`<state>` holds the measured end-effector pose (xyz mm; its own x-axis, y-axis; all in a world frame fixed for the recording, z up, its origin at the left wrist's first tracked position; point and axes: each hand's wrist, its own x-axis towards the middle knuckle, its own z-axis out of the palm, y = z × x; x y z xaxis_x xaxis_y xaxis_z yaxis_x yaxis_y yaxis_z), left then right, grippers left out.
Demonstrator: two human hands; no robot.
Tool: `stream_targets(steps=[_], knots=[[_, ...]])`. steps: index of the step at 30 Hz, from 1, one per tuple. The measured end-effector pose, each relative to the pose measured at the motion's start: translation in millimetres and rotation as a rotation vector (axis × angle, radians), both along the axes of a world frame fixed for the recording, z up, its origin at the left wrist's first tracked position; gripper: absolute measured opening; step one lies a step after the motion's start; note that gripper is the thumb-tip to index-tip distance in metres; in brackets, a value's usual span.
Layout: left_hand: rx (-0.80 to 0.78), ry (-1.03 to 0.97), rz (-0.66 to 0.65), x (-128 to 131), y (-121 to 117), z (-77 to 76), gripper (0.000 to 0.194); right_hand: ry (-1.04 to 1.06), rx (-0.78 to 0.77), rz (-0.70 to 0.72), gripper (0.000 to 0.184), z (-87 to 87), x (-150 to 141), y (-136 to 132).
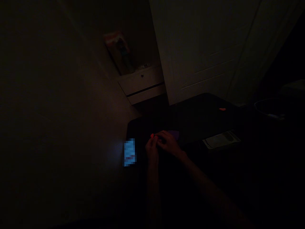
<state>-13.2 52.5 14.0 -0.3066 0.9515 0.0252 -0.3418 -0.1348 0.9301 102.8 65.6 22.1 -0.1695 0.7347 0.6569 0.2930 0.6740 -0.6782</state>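
In the dark head view, both my hands meet over a black table (195, 117). My left hand (152, 148) has its fingers pinched around a small glowing orange-red piece (152, 135), whose kind I cannot make out. My right hand (168, 141) comes in from the right, its fingers bent and closed on the same piece. A flat purple thing (175, 135) lies just behind the right hand, partly covered by it. Farther right on the table is another small orange piece (222, 109).
A lit, blurred blue screen (130, 152) is left of my hands by the wall. A pale printed sheet or packet (221, 139) lies right. Behind are a white drawer unit (143, 86) bearing a picture-printed package (119, 52), a pale door (202, 47), and a white cable (258, 109) at right.
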Motion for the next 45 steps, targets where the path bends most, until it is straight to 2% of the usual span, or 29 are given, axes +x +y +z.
stream_targets(steps=[5, 9, 17, 25, 29, 39, 45], knots=[[-0.006, 0.06, 0.01, 1, -1, -1.9, 0.04, -0.001, -0.006, 0.026, 0.029, 2.0, 0, -1], [-0.007, 0.022, -0.017, 3, 0, -3.0, 0.043, 0.002, -0.027, 0.004, 0.028, 0.2, 0, 0], [-0.004, -0.019, 0.013, 3, 1, -3.6, 0.033, -0.013, -0.016, 0.002, 0.034, -3.6, 0, 2], [0.003, -0.029, 0.021, 2, 2, -6.0, 0.03, -0.049, 0.009, 0.001, 0.025, -9.1, 0, 6], [0.006, -0.014, -0.02, 2, 1, -5.0, 0.03, -0.031, 0.019, -0.006, 0.024, -12.9, 0, 7], [-0.007, -0.095, -0.055, 4, -1, 0.2, 0.035, -0.045, 0.014, -0.033, 0.015, -14.1, 3, 10], [-0.028, -0.232, -0.044, 5, -2, 6.9, 0.037, 0.029, -0.013, -0.009, 0.019, -9.7, 0, 8]])
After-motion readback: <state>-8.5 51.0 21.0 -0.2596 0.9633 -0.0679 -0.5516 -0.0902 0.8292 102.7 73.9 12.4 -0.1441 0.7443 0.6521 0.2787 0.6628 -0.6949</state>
